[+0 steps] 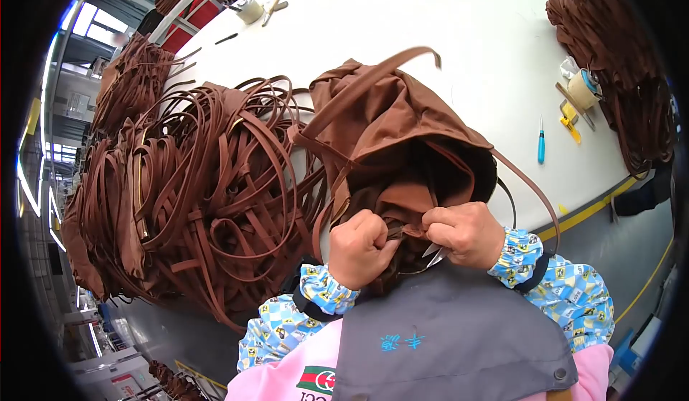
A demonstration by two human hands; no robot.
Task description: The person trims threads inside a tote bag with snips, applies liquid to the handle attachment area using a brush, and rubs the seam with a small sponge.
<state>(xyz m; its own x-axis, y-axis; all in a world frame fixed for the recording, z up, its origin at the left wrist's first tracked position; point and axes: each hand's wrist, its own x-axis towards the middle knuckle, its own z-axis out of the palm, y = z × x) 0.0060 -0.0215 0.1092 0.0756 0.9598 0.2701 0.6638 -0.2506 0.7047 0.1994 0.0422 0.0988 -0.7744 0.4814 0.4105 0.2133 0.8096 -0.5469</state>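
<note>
A brown fabric bag lies at the table's near edge, its mouth gaping toward me and a strap arching over it. My left hand is closed, pinching the fabric at the bag's near rim. Just to its right, my right hand is also closed and grips the same rim between thumb and fingers. Pointed metal blades, like those of small scissors, stick out below the right hand; their handles are hidden in the palm. The bag's inside is mostly in shadow.
A big heap of brown bags with tangled straps sits at left. More brown bags are stacked at right. On the white table lie a blue-handled awl, a thread spool, a yellow cutter and another spool.
</note>
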